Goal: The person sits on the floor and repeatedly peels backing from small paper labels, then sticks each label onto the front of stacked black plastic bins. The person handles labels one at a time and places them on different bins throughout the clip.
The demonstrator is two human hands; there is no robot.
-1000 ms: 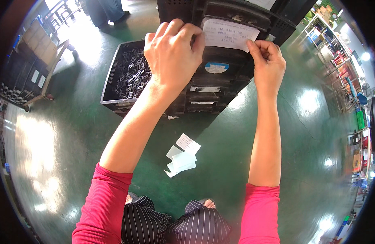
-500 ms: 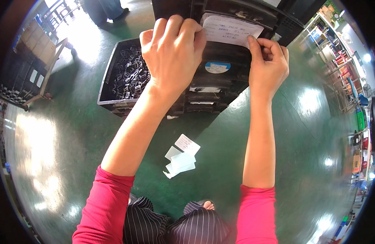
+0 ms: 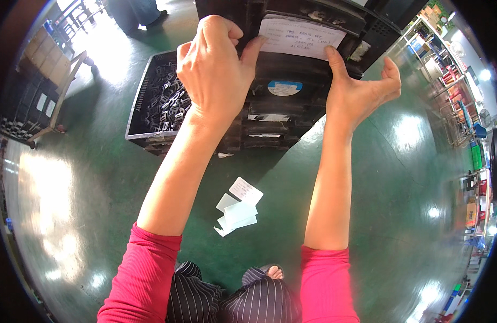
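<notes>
A white paper label (image 3: 301, 37) with handwriting lies against the front of a black crate in a stack (image 3: 298, 65). My left hand (image 3: 213, 67) is at the label's left edge, its thumb touching the paper. The fingers of that hand are bent, with a gap between them and the thumb. On the lower right corner rests the thumb of my right hand (image 3: 359, 91). Its other fingers are spread away to the right, off the paper. Neither hand grips anything. Lower on the stack is a round blue-and-white sticker (image 3: 285, 88).
Left of the stack, a black crate (image 3: 146, 135) holds many small dark buckle-like parts (image 3: 170, 102). Several paper cards (image 3: 240, 212) lie on the green floor before my feet. A cart with boxes (image 3: 41, 81) stands far left; shelving (image 3: 477, 199) lines the right.
My right fingers have opened out from a pinch at the label's right corner, leaving the thumb on it. My left thumb has come away from the curled fingers. The label now lies flatter.
</notes>
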